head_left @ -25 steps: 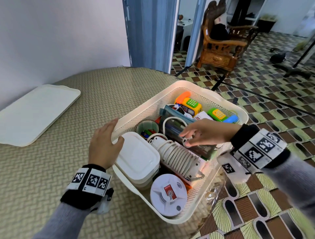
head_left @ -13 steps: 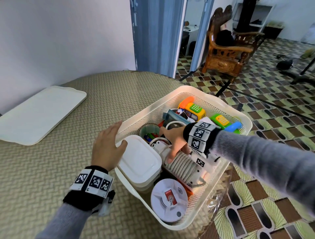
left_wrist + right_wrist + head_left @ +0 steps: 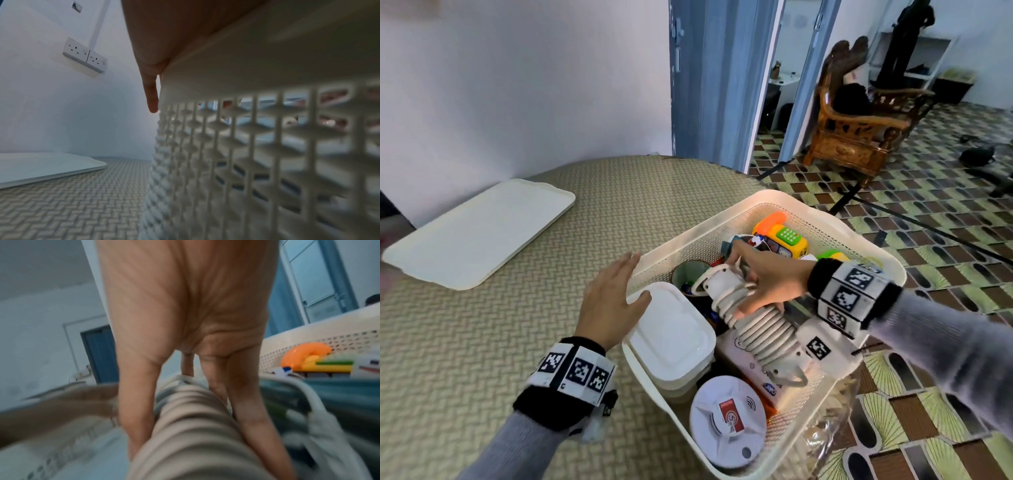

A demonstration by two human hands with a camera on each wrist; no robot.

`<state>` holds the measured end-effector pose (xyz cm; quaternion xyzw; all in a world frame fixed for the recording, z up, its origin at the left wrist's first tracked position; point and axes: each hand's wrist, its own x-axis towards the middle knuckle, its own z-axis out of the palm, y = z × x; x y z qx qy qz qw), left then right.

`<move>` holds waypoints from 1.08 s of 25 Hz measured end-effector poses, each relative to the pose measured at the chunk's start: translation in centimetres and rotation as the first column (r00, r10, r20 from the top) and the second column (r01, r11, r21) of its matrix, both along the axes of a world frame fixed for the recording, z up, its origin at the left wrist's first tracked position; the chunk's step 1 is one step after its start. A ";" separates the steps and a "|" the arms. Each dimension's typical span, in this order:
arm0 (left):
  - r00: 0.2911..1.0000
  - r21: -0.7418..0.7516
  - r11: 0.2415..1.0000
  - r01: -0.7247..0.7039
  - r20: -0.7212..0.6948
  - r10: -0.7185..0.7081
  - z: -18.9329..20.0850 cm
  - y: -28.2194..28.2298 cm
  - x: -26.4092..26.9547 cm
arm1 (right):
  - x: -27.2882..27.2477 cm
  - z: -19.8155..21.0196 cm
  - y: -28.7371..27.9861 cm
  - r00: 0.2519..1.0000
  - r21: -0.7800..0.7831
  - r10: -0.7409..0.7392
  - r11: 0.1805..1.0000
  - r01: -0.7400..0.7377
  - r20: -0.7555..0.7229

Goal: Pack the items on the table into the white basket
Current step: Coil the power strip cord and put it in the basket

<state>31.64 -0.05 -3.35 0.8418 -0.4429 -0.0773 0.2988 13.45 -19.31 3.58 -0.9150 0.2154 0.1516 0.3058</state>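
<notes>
Inside the white perforated plastic basket [image 3: 822, 219], the right hand [image 3: 767, 281] had shifted from the rear items to clasp the white cord-wrapped power strip [image 3: 760, 329], seating it; the left hand [image 3: 609, 301], fingers straight, steadied the rim.

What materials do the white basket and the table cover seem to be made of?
White basket: probably moulded plastic, matte; its walls are an even grid of small holes with a smooth solid rim. Table cover: looks like woven or embossed vinyl, beige, with a herringbone texture; which one is unclear.

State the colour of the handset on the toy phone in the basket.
Orange; the handset sits atop the yellow toy phone, clearest in the head view.
</notes>
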 end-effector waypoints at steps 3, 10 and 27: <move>0.993 -0.065 0.992 0.112 -0.033 -0.114 3.4 0.6 -1.5 | -1.7 3.7 0.0 0.956 0.178 -0.142 0.979 0.097 0.258; 0.759 -0.361 0.914 0.185 -0.539 -0.366 8.9 -2.8 -8.2 | -0.6 6.0 5.1 0.528 0.481 -0.525 0.845 0.233 0.667; 0.229 -0.398 0.848 0.351 -0.841 -0.490 10.7 0.8 -2.7 | 0.2 7.5 3.0 0.686 -0.582 0.501 0.801 -0.137 0.528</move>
